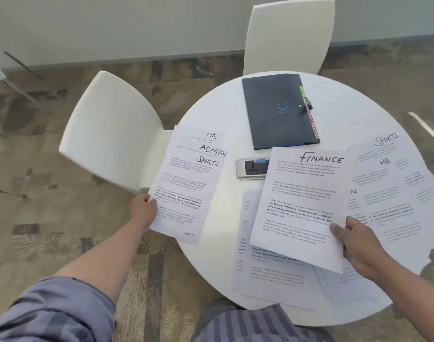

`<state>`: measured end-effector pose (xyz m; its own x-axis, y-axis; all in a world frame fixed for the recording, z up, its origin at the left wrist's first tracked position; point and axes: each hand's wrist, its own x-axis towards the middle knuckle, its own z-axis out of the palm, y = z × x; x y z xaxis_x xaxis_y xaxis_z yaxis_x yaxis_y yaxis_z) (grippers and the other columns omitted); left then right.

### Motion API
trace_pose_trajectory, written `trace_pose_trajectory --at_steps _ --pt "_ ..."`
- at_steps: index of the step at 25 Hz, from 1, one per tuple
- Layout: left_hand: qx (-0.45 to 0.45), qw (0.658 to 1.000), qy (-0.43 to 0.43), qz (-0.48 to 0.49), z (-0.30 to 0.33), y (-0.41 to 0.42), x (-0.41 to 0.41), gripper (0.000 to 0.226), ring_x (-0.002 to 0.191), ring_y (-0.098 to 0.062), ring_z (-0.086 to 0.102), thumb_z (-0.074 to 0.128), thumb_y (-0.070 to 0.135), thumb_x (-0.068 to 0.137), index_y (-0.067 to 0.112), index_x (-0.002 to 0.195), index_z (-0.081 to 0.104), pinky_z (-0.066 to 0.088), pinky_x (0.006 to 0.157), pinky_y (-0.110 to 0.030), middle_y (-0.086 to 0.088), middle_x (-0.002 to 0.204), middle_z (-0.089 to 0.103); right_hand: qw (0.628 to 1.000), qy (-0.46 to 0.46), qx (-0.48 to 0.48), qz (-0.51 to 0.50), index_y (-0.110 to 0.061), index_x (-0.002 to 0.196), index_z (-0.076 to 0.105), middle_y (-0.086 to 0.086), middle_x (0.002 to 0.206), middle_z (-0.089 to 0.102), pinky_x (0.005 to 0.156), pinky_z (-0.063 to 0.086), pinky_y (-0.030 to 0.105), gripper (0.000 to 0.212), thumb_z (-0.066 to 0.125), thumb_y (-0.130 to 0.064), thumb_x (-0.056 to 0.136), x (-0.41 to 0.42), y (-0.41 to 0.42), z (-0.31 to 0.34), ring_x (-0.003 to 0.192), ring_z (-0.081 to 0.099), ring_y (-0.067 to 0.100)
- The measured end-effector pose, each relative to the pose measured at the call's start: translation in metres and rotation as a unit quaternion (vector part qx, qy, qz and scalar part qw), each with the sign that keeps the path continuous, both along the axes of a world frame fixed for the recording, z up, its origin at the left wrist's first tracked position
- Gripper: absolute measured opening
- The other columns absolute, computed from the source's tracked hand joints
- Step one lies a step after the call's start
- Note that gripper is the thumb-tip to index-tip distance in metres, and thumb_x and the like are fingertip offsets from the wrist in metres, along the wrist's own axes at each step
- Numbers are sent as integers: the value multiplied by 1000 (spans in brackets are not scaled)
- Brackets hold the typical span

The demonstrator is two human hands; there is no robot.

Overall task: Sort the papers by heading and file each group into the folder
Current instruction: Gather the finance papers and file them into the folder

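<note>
On the round white table (359, 114) lies a dark blue folder (275, 112), shut, with coloured tabs along its right edge. My left hand (143, 211) grips the lower left edge of a fanned stack of papers (186, 188) headed HR, ADMIN and SPORTS at the table's left rim. My right hand (359, 243) holds a sheet headed FINANCE (300, 206) by its lower right side, lifted over other sheets. More papers headed SPORTS and HR (393, 188) fan out at the right. Loose sheets (272, 272) lie flat under the FINANCE sheet near me.
A silver socket panel (250, 169) is set into the table's middle, partly covered by the FINANCE sheet. One white chair (107, 134) stands at the left of the table and another white chair (290, 33) at the far side. Patterned carpet surrounds the table.
</note>
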<state>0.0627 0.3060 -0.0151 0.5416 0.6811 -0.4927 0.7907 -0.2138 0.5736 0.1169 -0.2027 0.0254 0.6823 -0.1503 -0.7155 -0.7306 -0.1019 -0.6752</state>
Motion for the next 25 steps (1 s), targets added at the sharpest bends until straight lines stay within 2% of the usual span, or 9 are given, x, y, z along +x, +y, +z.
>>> trace_pose_trajectory --at_steps 3,5,7,9,12,17,20,23,25 --pt "153 986 36 -45 -7 -8 -4 40 122 -33 51 60 25 100 10 136 50 42 101 -47 -15 141 52 1000 -6 1 10 -18 117 69 1 112 78 84 56 42 22 55 -8 104 2 -8 3 102 72 27" --pt "218 972 35 -77 -7 -33 -6 57 141 -35 38 61 32 98 15 149 41 32 112 -56 -12 155 40 1000 -13 -1 13 -19 117 69 0 110 79 82 56 42 22 55 -7 104 3 -18 5 101 72 26" --pt "174 974 -20 -145 -6 -80 -10 57 142 -34 37 63 34 98 13 148 44 30 115 -51 -11 153 42 1000 -19 -6 4 -18 118 68 2 112 78 83 56 44 22 54 -7 104 3 -34 5 101 71 27" --pt "83 976 -48 -198 -10 -136 -22 51 132 -29 46 65 36 97 13 141 52 37 112 -43 -7 142 49 1000 -18 -9 -10 -18 116 68 2 112 75 84 56 44 21 53 -7 105 0 -53 2 101 70 27" --pt "-8 977 -7 -213 -19 -211 -40 52 124 -23 55 68 41 94 14 137 56 47 106 -39 -4 135 53 1000 -8 -8 -17 -18 110 67 3 112 73 86 55 46 19 52 -6 105 -7 -84 -4 98 69 25" --pt "8 977 46 -206 -21 -289 -60 70 127 -24 52 72 56 85 18 140 51 47 105 -42 -3 139 49 1000 -1 -13 -9 -16 110 67 4 112 74 96 54 52 18 55 -6 104 -9 -138 -3 99 69 27" --pt "42 974 140 -175 -16 -323 -62 92 131 -30 44 76 63 76 18 147 37 45 102 -45 -5 144 39 1000 -6 -10 -15 -17 110 68 2 109 73 98 52 50 20 54 -5 104 -12 -171 -1 100 69 27" --pt "61 971 196 -124 -16 -343 -62 103 129 -32 43 85 57 67 16 145 31 46 100 -46 -8 140 38 1000 -11 -1 -16 -7 125 65 7 115 72 102 50 54 25 52 -3 105 -19 -204 -2 107 67 33" --pt "41 975 199 -92 -21 -342 -59 105 125 -32 48 92 49 60 15 139 33 49 99 -47 -7 135 44 1000 -15 4 -17 -3 130 61 6 112 71 98 51 51 27 50 -2 105 -22 -219 -2 105 66 31"
